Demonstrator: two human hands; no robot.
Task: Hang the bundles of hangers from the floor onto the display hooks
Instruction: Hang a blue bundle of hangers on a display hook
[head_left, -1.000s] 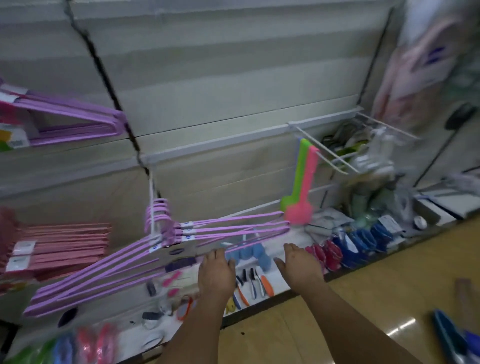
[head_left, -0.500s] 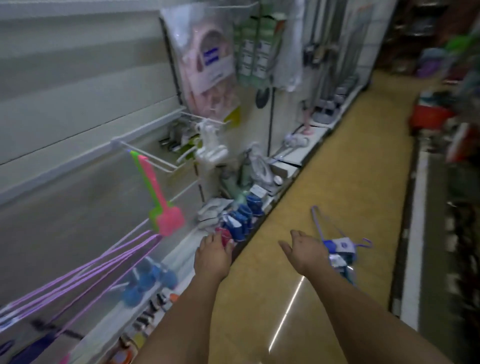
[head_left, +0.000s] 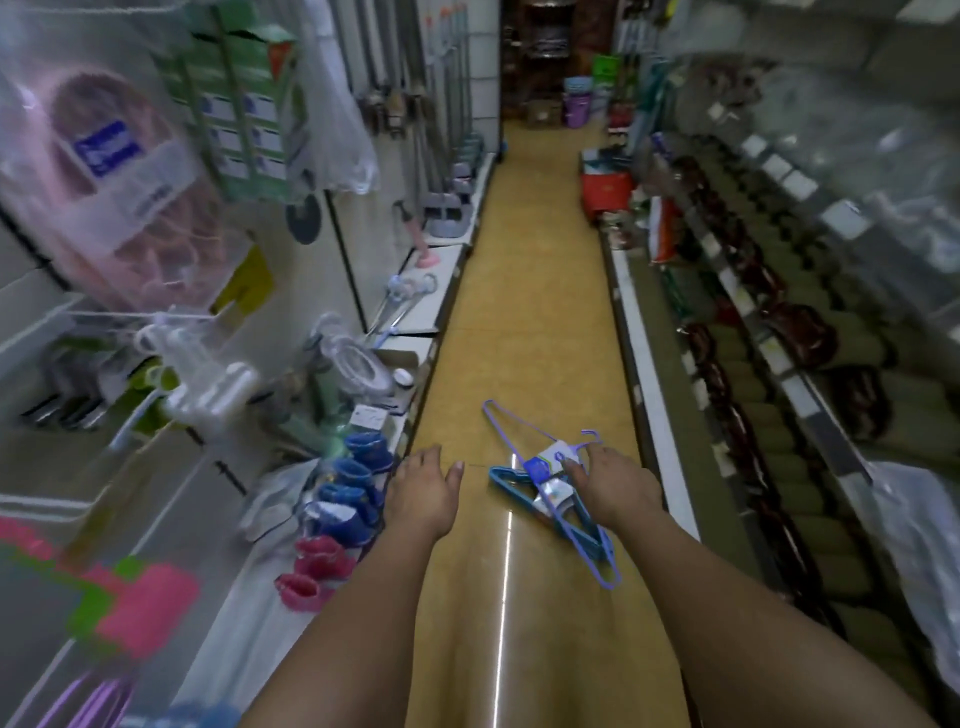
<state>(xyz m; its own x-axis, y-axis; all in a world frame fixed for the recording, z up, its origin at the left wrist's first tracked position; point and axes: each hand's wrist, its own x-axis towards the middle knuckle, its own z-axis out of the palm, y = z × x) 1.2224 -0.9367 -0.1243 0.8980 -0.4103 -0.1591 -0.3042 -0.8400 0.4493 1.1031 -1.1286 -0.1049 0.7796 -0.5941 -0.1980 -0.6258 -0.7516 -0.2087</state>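
Bundles of blue and purple hangers (head_left: 545, 480) with white paper labels lie on the yellow aisle floor (head_left: 535, 291). My right hand (head_left: 615, 480) reaches over them with fingers spread and straight, its fingertips at the labels; I cannot tell whether it touches them. My left hand (head_left: 423, 491) hovers palm down to the left, above the floor, holding nothing. A few hung purple hangers (head_left: 93, 696) show at the bottom left edge, blurred.
White shelving (head_left: 415, 332) runs along the left with blue (head_left: 353, 488) and pink (head_left: 311, 566) small goods, a pink and green tool (head_left: 135, 608) and hanging packets. Dark stocked shelves (head_left: 753, 364) line the right. A red crate (head_left: 605, 189) and buckets stand far down the aisle.
The view has swung right from the wall of hung purple hangers to the aisle. Both hands left the hung bundle and moved toward the floor; the right one now reaches the bundles there.
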